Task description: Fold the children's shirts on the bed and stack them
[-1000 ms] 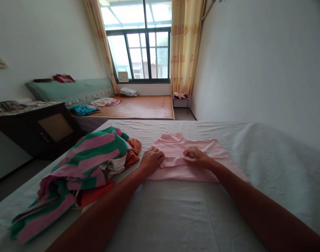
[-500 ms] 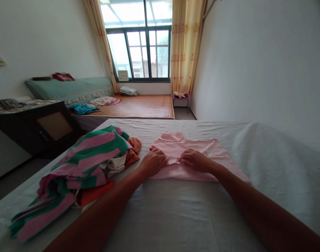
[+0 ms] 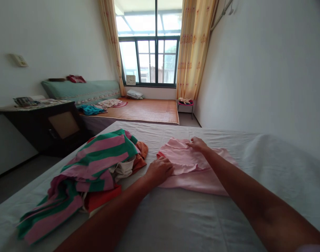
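A pink garment [image 3: 191, 168] lies flat on the white bed sheet [image 3: 175, 217] in front of me. My left hand [image 3: 160, 170] rests on its left edge, fingers curled down on the cloth. Farther out, my right hand [image 3: 198, 144] is closed on the garment's far edge near the collar. A fold of pink cloth runs between the two hands.
A heap of clothes [image 3: 94, 164], topped by a green-and-pink striped piece, sits on the sheet to the left. Beyond the bed are a dark cabinet [image 3: 52, 126], a low bed with a woven mat [image 3: 146, 110], a small stool [image 3: 186, 103] and a window [image 3: 152, 59]. A wall runs along the right.
My right hand has moved from the middle of the pink garment out to its far edge by the collar. My left hand stayed on the left edge. The view has shifted slightly.
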The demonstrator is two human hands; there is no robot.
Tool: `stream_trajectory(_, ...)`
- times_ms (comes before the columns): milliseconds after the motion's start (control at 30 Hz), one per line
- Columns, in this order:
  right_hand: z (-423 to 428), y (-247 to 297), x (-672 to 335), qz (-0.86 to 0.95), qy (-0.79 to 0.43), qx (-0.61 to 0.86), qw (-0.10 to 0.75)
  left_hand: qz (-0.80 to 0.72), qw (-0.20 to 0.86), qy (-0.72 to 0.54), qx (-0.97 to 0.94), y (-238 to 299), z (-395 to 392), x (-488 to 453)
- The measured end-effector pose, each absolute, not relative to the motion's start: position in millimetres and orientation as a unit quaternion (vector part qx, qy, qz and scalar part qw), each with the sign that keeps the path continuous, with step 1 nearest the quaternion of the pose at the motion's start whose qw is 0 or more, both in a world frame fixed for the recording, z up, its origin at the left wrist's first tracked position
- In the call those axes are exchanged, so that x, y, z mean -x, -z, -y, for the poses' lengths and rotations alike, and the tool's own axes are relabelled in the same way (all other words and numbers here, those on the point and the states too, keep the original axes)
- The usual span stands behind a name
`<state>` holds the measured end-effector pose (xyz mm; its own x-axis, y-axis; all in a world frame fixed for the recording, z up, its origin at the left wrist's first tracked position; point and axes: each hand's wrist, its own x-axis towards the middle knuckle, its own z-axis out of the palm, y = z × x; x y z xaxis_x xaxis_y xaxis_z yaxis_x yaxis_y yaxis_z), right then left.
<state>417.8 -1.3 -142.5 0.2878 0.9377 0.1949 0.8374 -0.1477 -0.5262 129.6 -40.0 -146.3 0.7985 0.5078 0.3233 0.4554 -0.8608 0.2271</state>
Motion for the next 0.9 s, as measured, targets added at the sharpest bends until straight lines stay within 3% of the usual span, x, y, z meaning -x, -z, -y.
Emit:
stream_trajectory(333, 35.5, 129.7, -389.7, 0.665, -0.098, 0.635, 0.381, -0.354, 0.297, -0.381, -0.801, 154.7, -5.8, -117.0)
stream_trajectory(433, 88.6, 124.9, -374.3, 0.762, -0.060, 0.521, 0.380, -0.336, 0.248, -0.389, -0.821, 153.7, -4.6, -116.3)
stream_trajectory(567, 147.1, 123.4, -377.0, 0.845, -0.091, 0.446, 0.282, -0.269, 0.134, -0.335, -0.893, 149.2, 5.9, -117.8)
stream_trajectory(733, 135.6, 131.2, -456.6, 0.680, -0.026, 0.647, 0.344, -0.215, 0.080, -0.251, -0.940, 148.5, 12.7, -121.0)
stream_trajectory(900, 110.7, 144.4, -517.9, 0.657, -0.011, 0.723, 0.215, -0.177, 0.081, -0.232, -0.953, 146.4, 13.9, -120.7)
